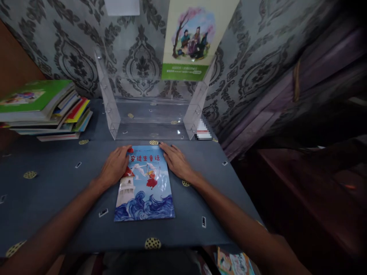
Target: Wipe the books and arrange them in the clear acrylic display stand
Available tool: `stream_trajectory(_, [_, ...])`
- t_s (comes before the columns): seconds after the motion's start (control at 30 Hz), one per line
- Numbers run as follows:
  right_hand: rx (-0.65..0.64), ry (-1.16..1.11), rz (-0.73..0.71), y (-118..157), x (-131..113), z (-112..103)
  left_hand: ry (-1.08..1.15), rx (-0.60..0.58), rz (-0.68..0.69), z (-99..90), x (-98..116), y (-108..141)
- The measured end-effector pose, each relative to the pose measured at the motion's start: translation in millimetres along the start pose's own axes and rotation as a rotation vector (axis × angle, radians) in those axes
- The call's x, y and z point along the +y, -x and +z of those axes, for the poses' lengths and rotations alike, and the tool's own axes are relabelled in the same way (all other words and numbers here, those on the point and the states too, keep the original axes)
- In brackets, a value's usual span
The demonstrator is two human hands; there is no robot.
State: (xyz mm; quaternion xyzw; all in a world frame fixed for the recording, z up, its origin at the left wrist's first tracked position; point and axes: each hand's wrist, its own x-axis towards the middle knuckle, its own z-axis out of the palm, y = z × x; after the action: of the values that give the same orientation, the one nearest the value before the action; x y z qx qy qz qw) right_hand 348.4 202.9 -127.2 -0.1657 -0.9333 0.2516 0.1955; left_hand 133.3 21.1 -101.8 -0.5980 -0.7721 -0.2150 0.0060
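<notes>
A blue picture book (145,191) lies face up on the table, its cover showing red Chinese characters, a white tower, a figure in red and curling waves. My left hand (116,166) is closed on its upper left edge, fingers bent at the corner. At the upper right edge, my right hand (176,162) grips the same book, its fingers reaching along the corner. Their undersides are hidden. Just beyond the book stands a clear plastic rack (155,131), with a green and cream book (185,70) upright in its upper right part.
A stack of books (43,110) with a green one on top sits at the left of the dark patterned table (71,198). Beside the rack's right side is a small blurred white item (203,131). Below the front edge lies a colourful book (233,263). A curtain (266,84) hangs right.
</notes>
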Motion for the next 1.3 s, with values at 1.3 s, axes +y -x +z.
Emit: stream_trajectory(1.3, [0.150,-0.423,0.152,5.9,-9.4,-11.8,-0.321,-0.170,0.237,-8.0,107.3,17.6])
